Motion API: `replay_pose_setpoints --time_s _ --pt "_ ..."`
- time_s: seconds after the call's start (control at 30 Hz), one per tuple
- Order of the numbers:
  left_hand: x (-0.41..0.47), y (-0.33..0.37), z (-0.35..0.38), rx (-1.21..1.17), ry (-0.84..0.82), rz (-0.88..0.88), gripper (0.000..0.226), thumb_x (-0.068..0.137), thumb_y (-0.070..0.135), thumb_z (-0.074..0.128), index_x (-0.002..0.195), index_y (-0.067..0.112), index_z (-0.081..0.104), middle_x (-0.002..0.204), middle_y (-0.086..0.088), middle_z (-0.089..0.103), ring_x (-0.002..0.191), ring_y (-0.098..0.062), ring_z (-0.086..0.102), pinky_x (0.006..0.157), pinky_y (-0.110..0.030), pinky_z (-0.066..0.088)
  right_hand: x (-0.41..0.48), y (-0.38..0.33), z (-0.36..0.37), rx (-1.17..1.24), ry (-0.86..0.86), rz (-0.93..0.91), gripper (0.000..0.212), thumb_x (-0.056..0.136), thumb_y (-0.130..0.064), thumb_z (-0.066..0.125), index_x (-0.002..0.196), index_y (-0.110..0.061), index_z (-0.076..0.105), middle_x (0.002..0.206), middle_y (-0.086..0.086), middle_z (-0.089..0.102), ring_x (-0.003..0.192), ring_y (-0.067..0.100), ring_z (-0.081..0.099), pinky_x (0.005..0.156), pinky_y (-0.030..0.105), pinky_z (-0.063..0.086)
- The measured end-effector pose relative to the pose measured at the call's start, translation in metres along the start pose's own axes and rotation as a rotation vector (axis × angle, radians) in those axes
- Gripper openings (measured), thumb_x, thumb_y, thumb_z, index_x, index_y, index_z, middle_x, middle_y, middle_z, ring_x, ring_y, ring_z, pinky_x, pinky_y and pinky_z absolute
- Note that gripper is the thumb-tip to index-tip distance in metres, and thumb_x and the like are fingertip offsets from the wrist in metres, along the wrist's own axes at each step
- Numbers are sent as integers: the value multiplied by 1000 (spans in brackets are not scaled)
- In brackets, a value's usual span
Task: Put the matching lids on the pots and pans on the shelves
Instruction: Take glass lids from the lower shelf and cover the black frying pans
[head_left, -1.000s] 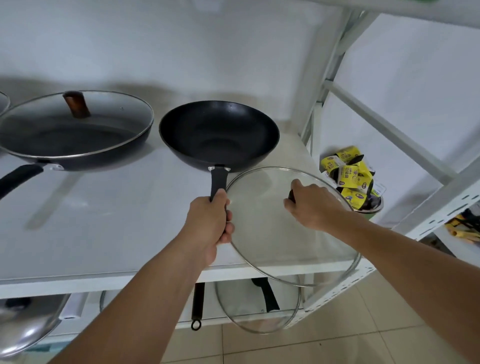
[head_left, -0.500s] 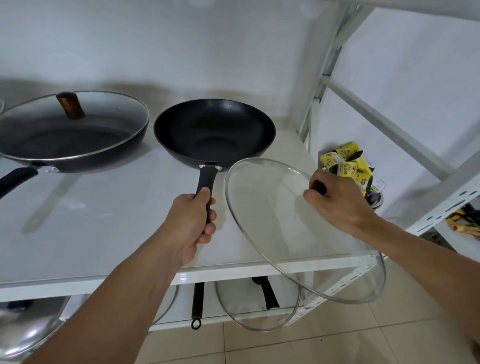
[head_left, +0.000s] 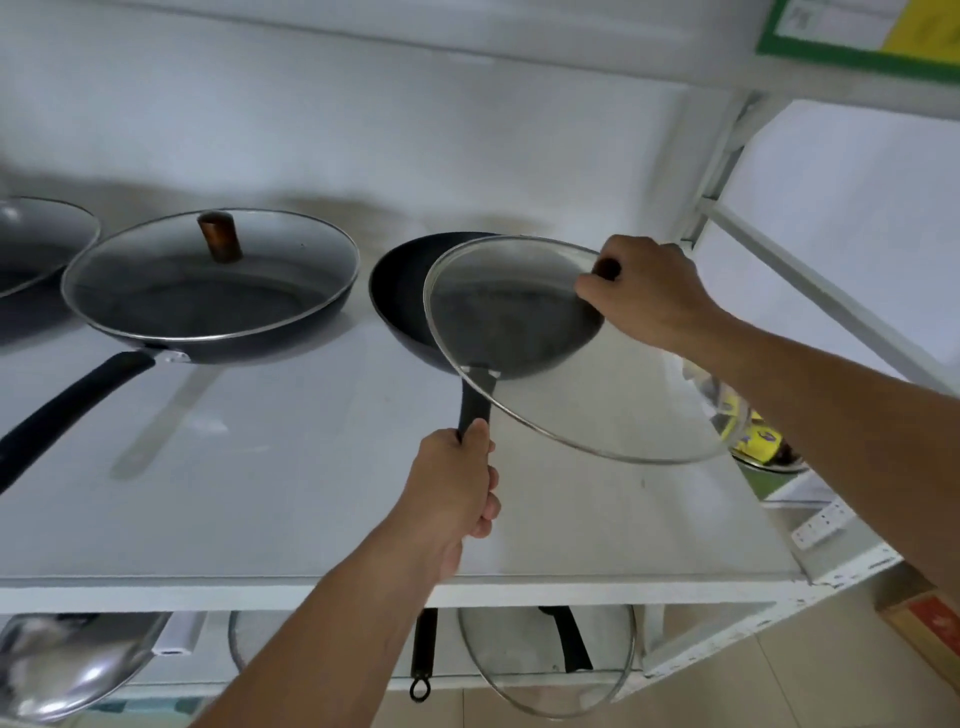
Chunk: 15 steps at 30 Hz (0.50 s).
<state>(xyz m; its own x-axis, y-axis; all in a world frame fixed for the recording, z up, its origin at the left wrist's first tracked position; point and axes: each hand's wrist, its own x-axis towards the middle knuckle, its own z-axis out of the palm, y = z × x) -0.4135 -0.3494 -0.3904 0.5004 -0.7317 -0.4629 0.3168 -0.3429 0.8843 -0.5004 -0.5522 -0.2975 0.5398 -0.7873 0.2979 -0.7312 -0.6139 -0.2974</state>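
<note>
Since half a second ago the glass lid (head_left: 582, 353) has risen from beside the pan's handle and now hangs tilted over the black wok (head_left: 415, 296), its far edge overlapping the wok's right half and its near edge hanging lower toward the shelf's front right. The right hand (head_left: 649, 291) is clenched on the lid's dark knob (head_left: 607, 268), while the left hand (head_left: 457, 499) is wrapped tight around the wok's black handle (head_left: 475, 402).

Head view: the lid is clear glass with a thin metal rim, wider than the wok looks from here. The wok stands on the white shelf (head_left: 260, 467), just right of a frying pan (head_left: 208, 296) that already wears a glass lid with a brown knob (head_left: 219, 236). Yellow packets (head_left: 753, 431) lie in a bowl behind the right forearm; their print is too small to read. A green and yellow label (head_left: 857, 31) at the top right is blurred. Another glass lid (head_left: 545, 660) stands on the shelf below.
</note>
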Motion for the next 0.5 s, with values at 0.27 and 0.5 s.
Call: replay_pose_setpoints --time_s 0.27,0.5 --pt "3 -6 3 -40 12 -10 33 100 35 37 102 8 55 62 -1 44 34 -9 35 38 -16 28 87 -41 61 -19 -62 75 37 81 -40 58 101 -9 66 106 19 68 99 41 63 74 34 43" --pt "21 -21 5 51 104 50 40 84 55 38 92 19 54 79 -3 58 60 -25 49 57 -33 40 122 -65 101 -23 -104 106 40 85 -39 61 107 -5 65 112 23 68 103 42 62 74 34 42"
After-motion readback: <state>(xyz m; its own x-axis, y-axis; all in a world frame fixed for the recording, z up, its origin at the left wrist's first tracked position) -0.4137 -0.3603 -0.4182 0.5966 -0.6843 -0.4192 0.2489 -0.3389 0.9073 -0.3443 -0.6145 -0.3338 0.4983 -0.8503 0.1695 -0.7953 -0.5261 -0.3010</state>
